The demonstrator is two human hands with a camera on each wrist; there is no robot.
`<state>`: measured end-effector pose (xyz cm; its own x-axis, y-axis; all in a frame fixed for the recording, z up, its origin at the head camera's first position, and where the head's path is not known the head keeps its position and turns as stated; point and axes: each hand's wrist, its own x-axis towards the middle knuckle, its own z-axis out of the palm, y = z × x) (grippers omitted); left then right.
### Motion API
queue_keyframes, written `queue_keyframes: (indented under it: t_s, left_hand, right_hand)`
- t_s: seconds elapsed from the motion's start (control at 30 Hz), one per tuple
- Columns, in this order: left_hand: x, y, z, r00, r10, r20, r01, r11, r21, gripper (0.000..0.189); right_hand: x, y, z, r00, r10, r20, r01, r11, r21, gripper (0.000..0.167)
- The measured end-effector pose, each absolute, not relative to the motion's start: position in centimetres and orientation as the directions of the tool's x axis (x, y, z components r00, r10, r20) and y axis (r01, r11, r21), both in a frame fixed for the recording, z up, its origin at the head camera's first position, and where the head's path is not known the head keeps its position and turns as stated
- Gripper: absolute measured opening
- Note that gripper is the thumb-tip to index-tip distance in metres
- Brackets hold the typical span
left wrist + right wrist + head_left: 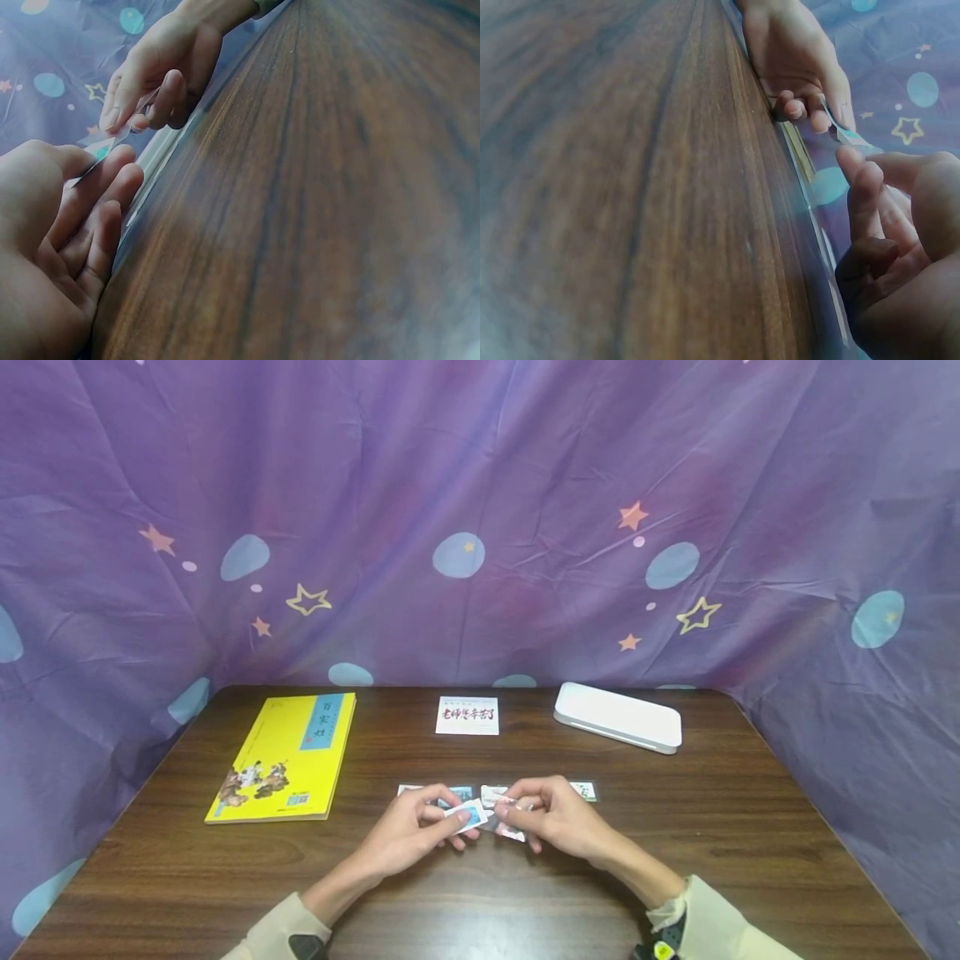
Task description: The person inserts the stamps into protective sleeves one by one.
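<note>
My left hand (pixel 408 827) pinches a small white-edged card with a blue picture (pixel 471 816) between thumb and fingers. Facing it, my right hand (pixel 561 818) pinches a thin, clear plastic sleeve (pixel 512 832) that meets the card's right end. The two hands come close together over the table, fingertips nearly meeting around these pieces. Just behind them lies a row of small cards, among them a blue one (pixel 454 794), a pale one (pixel 492 792) and a white and green one (pixel 583 791), partly hidden by my fingers.
A yellow book (pixel 288 760) lies on the left of the brown wooden table (pixel 480 910). At the back are a white card with red writing (pixel 467 717) and a white rounded case (pixel 618 714). A purple curtain (pixel 525 485) closes off the back and sides.
</note>
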<state>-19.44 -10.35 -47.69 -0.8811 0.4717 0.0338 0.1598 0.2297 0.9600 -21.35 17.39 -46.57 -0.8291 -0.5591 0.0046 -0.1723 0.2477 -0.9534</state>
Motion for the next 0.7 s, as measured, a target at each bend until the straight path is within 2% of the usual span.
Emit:
queue_keyframes:
  t_s: [0.43, 0.7]
  left_hand:
    - [-19.35, -10.33, -47.76, -0.873, 0.486, 0.052, 0.187, 0.234, 0.954, 0.025]
    - [-19.25, -10.29, -47.73, -0.866, 0.499, 0.044, 0.187, 0.241, 0.952, 0.021]
  right_hand:
    - [-21.03, 16.82, -46.17, -0.817, -0.576, 0.009, -0.191, 0.256, -0.947, 0.022]
    - [-21.01, 16.58, -46.08, -0.857, -0.515, 0.003, -0.186, 0.303, -0.935, 0.025]
